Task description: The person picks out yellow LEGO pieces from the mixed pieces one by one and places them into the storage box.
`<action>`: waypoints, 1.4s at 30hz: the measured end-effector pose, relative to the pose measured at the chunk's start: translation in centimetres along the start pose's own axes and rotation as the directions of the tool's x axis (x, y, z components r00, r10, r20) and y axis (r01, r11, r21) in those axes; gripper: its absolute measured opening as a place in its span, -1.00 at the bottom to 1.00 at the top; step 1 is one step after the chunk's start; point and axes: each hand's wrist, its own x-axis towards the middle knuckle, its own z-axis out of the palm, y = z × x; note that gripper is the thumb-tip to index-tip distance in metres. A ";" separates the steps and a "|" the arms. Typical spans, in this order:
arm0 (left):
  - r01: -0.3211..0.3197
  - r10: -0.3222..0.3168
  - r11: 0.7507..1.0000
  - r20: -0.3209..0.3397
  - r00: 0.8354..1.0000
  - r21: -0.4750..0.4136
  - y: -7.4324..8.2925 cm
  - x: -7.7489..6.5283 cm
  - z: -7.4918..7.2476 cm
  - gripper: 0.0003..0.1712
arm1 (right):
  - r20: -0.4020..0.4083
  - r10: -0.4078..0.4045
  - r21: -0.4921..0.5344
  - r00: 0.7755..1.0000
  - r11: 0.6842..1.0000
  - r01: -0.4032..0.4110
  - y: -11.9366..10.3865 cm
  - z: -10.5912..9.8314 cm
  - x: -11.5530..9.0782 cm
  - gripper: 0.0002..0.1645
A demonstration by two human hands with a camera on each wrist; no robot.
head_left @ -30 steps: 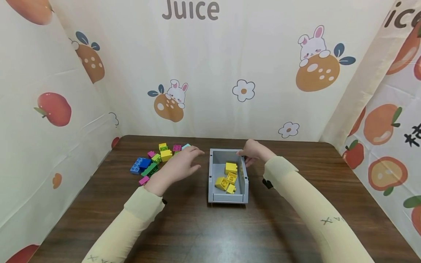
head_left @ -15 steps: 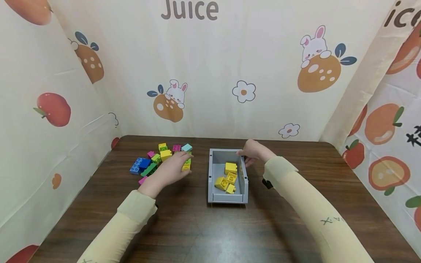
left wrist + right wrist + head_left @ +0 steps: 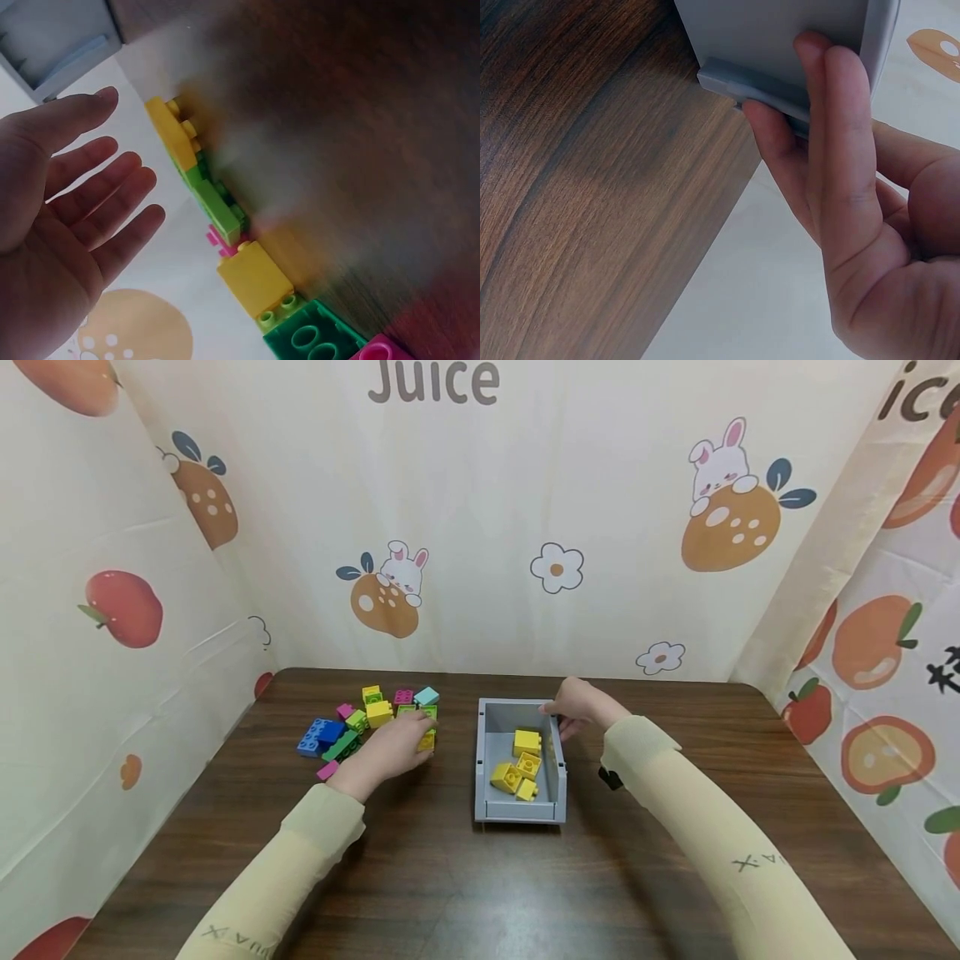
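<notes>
My left hand (image 3: 381, 750) is over the right side of a pile of toy building bricks, its fingers loosely bent and nothing between them. Just beyond its fingertips lies a yellow brick (image 3: 427, 741), partly covered by the hand. In the left wrist view, another yellow brick (image 3: 256, 279) and a dark green one (image 3: 315, 330) lie below the spread fingers. My right hand (image 3: 587, 703) grips the far right wall of a grey bin (image 3: 481, 777), thumb at the rim and fingers along the outside. Several yellow bricks (image 3: 527, 743) sit inside the bin.
Blue bricks (image 3: 311, 739), a pink brick (image 3: 327, 771) and a light blue brick (image 3: 427, 697) are among the others at the left on the dark wooden table (image 3: 450, 893). A printed curtain (image 3: 480, 610) hangs right behind the table's far edge.
My left hand has moved left, away from the bin and back over the bricks, uncovering the light blue one. The right hand and the bin have stayed in place.
</notes>
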 end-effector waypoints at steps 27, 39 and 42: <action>-0.011 0.008 0.998 0.053 0.999 0.061 -0.4 1.6 0.9 -0.51 | -0.011 0.003 0.020 1.000 1.000 -0.003 0.0 0.1 -0.1 -0.65; 0.008 -0.011 0.999 0.078 0.997 0.031 -0.3 1.5 1.0 -0.49 | -0.011 -0.008 0.023 1.000 1.000 0.008 0.0 0.1 0.0 -0.65; 0.010 -0.013 0.999 0.082 0.997 0.031 -0.3 1.5 1.0 -0.48 | -0.012 -0.006 0.014 1.000 1.000 0.006 0.0 0.1 0.1 -0.65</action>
